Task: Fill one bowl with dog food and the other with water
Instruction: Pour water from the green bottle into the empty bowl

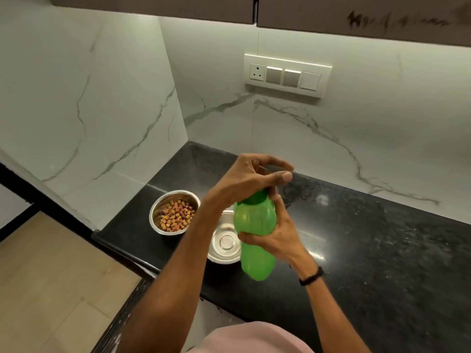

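Observation:
A green plastic bottle [254, 222] is held upright above the black counter [369, 250]. My right hand [279, 238] grips its body from the right side. My left hand [251, 177] sits on top with its fingers curled round the green cap [257, 197]. A steel bowl [163, 229] holding brown dog kibble [175, 215] stands on the counter to the left. A second steel bowl [224, 244], with nothing in it, stands just right of the first, partly hidden behind the bottle and my left forearm.
Marble walls meet in a corner behind the bowls. A switch panel [286, 75] is on the back wall, under dark cabinets [356, 16]. The counter's front edge runs just left of the bowls, with wooden floor [51, 276] beyond it.

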